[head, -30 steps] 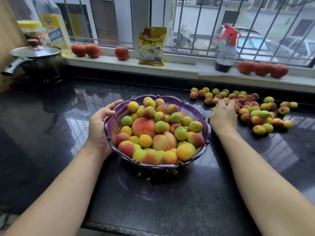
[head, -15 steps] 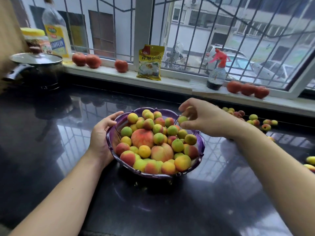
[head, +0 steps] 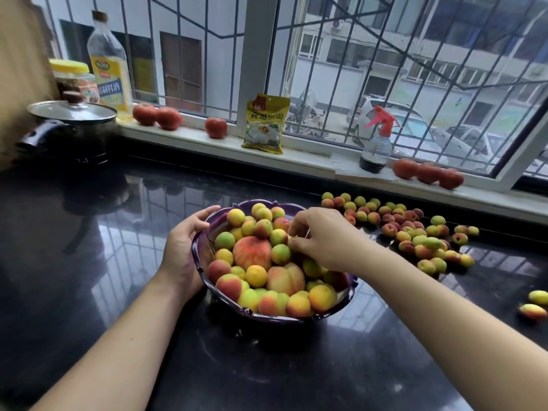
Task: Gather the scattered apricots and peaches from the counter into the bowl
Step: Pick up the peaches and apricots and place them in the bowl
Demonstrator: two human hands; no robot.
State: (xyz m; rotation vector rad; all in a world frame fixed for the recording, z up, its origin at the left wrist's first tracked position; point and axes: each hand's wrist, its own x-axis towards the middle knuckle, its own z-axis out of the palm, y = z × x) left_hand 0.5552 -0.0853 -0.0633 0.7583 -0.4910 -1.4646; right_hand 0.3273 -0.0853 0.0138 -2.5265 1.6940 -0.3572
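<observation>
Cupping the left wall of the scalloped purple plastic bowl point(head: 204, 247), the left hand point(head: 182, 250) holds it with thumb over the rim. Right hand point(head: 318, 237) is low over the heaped fruit, fingers curled down among it; whether they pinch anything I cannot tell. Just left of those fingers lies a large red-orange peach point(head: 252, 252). Right of that wrist, scattered small yellow-green and red apricots point(head: 415, 232) remain on the glossy black stone counter point(head: 89, 262).

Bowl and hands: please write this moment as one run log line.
left hand: holds bowl rim | right hand: fingers over fruit in bowl | scattered apricots: on counter
</observation>
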